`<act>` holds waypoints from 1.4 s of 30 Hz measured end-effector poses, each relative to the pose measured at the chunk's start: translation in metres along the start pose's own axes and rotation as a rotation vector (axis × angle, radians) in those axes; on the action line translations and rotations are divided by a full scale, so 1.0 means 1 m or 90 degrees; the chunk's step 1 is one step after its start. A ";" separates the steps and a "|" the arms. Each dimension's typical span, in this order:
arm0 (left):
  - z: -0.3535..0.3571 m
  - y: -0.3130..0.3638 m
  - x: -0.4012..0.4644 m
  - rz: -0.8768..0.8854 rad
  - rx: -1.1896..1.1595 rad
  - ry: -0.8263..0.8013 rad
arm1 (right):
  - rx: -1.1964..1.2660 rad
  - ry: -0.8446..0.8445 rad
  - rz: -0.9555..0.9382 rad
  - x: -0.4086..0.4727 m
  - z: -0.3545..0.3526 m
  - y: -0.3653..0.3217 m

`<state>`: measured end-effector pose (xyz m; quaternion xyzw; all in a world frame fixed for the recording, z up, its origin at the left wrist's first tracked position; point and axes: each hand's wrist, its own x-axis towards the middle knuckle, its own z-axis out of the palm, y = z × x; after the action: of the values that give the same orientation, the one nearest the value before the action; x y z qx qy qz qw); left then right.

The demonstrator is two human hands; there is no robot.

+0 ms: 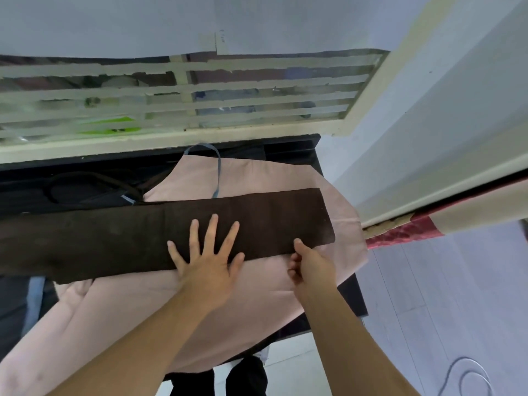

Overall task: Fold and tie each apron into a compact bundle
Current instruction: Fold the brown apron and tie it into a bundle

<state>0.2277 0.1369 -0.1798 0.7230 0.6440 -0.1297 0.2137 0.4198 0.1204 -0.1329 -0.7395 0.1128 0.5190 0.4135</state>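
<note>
A dark brown apron (120, 238), folded into a long flat strip, lies across a pink apron (171, 295) spread over a black table (351, 292). My left hand (207, 257) presses flat on the brown strip with its fingers spread. At the strip's near edge, close to its right end, my right hand (310, 264) pinches the brown cloth, thumb on top and fingers curled beneath. The pink apron's blue neck loop (218, 167) lies at the far side. Dark brown straps (85, 181) curl on the table at the back left.
A window with taped horizontal bars (171, 110) stands right behind the table. A white wall and door frame (428, 138) rise to the right. On the tiled floor at the lower right lies a thin cable (468, 375). Pink cloth hangs over the table's near edge.
</note>
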 end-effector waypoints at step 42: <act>-0.148 -0.231 -0.029 -0.294 -0.736 -0.007 | -1.001 -0.330 -0.895 -0.166 0.207 0.147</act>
<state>-0.0176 0.2007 -0.0695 0.3317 0.7490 0.1932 0.5400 0.1202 0.1345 -0.0878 -0.5647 -0.7905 0.2337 0.0401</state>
